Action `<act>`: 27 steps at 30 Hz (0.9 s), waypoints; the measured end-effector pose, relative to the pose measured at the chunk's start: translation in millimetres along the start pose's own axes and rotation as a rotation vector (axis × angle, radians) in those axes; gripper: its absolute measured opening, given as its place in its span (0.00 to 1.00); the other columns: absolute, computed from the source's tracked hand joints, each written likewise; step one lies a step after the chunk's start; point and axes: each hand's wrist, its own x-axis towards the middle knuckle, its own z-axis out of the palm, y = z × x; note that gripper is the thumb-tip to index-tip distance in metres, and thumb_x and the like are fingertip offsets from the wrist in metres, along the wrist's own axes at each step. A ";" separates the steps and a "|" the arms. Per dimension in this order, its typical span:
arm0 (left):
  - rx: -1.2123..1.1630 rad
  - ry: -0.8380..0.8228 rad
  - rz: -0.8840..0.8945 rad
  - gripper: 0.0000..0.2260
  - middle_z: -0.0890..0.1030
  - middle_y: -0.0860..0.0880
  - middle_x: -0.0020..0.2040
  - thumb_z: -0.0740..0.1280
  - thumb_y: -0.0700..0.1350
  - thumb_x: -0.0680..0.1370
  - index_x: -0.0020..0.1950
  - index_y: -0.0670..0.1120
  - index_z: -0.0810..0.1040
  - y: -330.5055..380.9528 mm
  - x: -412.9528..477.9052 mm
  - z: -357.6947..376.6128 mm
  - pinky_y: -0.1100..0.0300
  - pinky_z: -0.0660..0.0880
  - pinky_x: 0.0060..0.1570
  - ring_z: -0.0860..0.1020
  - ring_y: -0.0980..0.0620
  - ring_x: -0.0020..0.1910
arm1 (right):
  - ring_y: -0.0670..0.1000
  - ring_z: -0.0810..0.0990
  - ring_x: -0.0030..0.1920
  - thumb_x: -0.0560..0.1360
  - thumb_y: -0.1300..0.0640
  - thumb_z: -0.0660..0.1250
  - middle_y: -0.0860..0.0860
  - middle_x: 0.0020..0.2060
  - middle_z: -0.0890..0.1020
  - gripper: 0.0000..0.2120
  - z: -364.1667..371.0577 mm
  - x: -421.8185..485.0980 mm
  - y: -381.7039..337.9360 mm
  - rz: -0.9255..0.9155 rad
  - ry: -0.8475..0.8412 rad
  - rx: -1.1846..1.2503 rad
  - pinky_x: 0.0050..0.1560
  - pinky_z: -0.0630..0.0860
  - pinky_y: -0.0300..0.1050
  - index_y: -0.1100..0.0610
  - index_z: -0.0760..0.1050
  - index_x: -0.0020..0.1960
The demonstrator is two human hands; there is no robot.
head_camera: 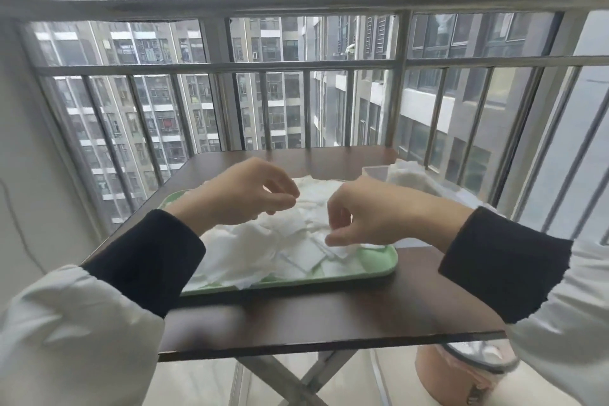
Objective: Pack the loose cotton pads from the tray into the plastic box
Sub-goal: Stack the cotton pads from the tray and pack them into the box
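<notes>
Loose white square cotton pads (290, 250) lie heaped on a pale green plastic tray (379, 265). The right hand (365, 214) pinches one; the left hand (244, 191) curls above — grip blurred, cannot tell. A clear plastic box (375, 171) — half hidden behind the right hand — stands beyond.

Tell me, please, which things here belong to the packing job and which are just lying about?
For the job: cotton pads, heaped on the green tray; plastic box, pads already inside; left hand and right hand over the heap.

Just there: table; bin under it; window railing.
</notes>
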 end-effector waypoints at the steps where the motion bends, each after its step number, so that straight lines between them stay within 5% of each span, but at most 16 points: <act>1: -0.002 0.002 -0.006 0.04 0.85 0.61 0.42 0.72 0.48 0.78 0.46 0.57 0.83 -3.9 -3.3 -1.2 0.66 0.75 0.31 0.82 0.61 0.35 | 0.46 0.80 0.39 0.71 0.43 0.74 0.46 0.38 0.83 0.12 5.4 0.9 -4.7 0.021 -0.008 -0.019 0.37 0.76 0.43 0.51 0.80 0.41; 5: -0.019 0.020 -0.031 0.03 0.85 0.60 0.42 0.72 0.47 0.78 0.47 0.56 0.84 -17.5 -16.4 -6.8 0.67 0.75 0.30 0.81 0.61 0.34 | 0.53 0.82 0.43 0.69 0.49 0.75 0.52 0.40 0.84 0.11 18.7 5.7 -12.2 0.062 -0.056 -0.094 0.43 0.82 0.49 0.56 0.82 0.44; 9: -0.044 0.034 -0.045 0.02 0.85 0.60 0.42 0.73 0.47 0.77 0.48 0.54 0.85 -24.5 -23.2 -8.2 0.67 0.76 0.30 0.81 0.61 0.34 | 0.61 0.80 0.46 0.71 0.58 0.68 0.57 0.43 0.83 0.08 19.1 8.6 -9.3 0.079 -0.027 -0.128 0.39 0.77 0.45 0.60 0.81 0.49; 15: 0.017 0.108 -0.045 0.04 0.84 0.58 0.46 0.75 0.48 0.76 0.48 0.57 0.84 -22.3 -16.2 -0.1 0.64 0.76 0.42 0.80 0.62 0.41 | 0.39 0.79 0.41 0.74 0.54 0.72 0.40 0.41 0.82 0.04 -8.8 9.7 -2.7 0.072 -0.022 -0.014 0.38 0.74 0.35 0.45 0.82 0.48; 20: 0.169 0.079 -0.118 0.14 0.81 0.59 0.46 0.77 0.56 0.72 0.55 0.56 0.79 -11.0 0.9 14.5 0.59 0.77 0.44 0.79 0.60 0.44 | 0.45 0.84 0.39 0.73 0.54 0.76 0.45 0.38 0.86 0.03 -23.0 18.4 5.2 0.066 0.031 0.256 0.42 0.83 0.42 0.47 0.84 0.46; 27: 0.190 -0.032 -0.133 0.12 0.78 0.58 0.36 0.78 0.46 0.71 0.48 0.56 0.79 -12.3 14.5 19.1 0.61 0.73 0.37 0.77 0.58 0.36 | 0.45 0.82 0.37 0.76 0.58 0.73 0.49 0.38 0.86 0.02 -29.8 36.6 15.9 0.038 0.135 0.556 0.39 0.82 0.39 0.52 0.83 0.48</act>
